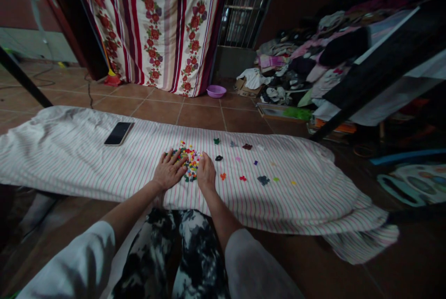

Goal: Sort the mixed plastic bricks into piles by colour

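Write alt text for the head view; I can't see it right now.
The left hand lies flat over the left side of a multicolored pile of tiny pieces, and the right hand is at its right edge. Smaller single-color groups lie farther right on a striped cloth, with a phone to the left.

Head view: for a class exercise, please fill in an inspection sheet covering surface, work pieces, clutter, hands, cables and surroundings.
Surface: striped cloth, creased at both ends.
Work pieces: mixed pile of small coloured pieces; separate small colour groups to its right, including a dark grey-blue group.
Clutter: phone lying on the cloth, left of the pile.
Hands: left hand palm-down at the pile's left side; right hand on edge at its right side, grasp hidden.
Cables: thin dark cord on the tiled floor.
Surroundings: floral curtain, purple basin, heaped clothes.
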### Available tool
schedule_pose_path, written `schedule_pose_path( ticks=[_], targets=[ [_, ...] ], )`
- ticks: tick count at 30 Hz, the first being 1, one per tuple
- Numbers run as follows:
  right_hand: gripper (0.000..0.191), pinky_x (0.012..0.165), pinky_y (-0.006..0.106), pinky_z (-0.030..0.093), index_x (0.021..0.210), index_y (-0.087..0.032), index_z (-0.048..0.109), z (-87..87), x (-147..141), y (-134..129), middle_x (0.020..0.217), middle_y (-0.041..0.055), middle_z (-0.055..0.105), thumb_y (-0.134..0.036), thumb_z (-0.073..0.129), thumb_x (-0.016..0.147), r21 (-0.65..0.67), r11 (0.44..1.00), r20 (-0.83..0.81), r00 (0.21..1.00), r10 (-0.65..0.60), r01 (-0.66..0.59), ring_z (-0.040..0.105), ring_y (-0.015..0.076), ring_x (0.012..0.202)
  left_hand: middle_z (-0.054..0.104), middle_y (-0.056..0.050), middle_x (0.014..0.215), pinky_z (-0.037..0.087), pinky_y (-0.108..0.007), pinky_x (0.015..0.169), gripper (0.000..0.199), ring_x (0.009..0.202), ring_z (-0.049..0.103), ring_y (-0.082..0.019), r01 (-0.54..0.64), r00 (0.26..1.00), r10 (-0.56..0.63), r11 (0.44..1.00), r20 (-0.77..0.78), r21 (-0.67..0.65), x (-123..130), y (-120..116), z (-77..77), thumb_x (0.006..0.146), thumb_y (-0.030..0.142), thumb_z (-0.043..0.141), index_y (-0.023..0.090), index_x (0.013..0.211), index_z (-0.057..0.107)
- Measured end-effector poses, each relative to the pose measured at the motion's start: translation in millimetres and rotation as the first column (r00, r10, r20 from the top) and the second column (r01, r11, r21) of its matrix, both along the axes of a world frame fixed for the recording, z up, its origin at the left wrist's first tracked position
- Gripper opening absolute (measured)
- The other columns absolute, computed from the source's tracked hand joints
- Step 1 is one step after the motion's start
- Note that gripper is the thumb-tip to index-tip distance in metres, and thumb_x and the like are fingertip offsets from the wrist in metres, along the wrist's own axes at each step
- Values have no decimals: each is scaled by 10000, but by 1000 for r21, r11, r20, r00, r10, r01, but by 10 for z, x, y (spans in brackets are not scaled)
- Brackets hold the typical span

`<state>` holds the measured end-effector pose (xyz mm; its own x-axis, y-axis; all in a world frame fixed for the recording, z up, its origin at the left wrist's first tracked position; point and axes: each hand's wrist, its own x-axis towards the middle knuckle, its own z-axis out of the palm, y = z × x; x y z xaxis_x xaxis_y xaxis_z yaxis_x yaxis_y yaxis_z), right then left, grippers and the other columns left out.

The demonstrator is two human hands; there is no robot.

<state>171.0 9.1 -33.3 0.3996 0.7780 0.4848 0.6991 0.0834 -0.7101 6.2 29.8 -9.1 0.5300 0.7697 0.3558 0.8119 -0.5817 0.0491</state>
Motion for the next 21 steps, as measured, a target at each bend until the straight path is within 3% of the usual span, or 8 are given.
schedule_pose_path(
  ticks=[8, 15, 21],
  targets=[
    [438, 965, 416, 471, 1223, -93, 559, -36, 9, -94, 1147, 197, 646, -301, 249, 994, -24, 1000, 140, 990, 7, -4, 597, 244, 1104, 328, -68, 1555, 279, -512, 1127, 488, 1464, 195, -299, 50, 998, -51, 998, 45, 31, -85, -10, -80, 970, 398, 298, 308, 1428, 440],
    [452, 1012, 386, 426, 1231, -83, 572, 57, 48, -70, 1206, 189, 638, -292, 273, 964, -207, 978, 27, 999, -21, 26, 575, 243, 1154, 357, -125, 1533, 275, -518, 1130, 519, 1459, 209, -300, 30, 999, -31, 999, 33, 38, -93, -23, -89, 965, 389, 317, 226, 1448, 415],
    [440, 1012, 404, 432, 1230, -99, 570, 44, 45, -89, 1194, 177, 642, -307, 301, 951, -144, 990, -9, 1000, 11, -12, 584, 244, 1135, 313, -70, 1560, 238, -551, 1142, 531, 1463, 184, -323, 15, 999, -16, 1000, 28, 23, -60, -128, -7, 941, 482, 363, 294, 1433, 437]
  ],
)
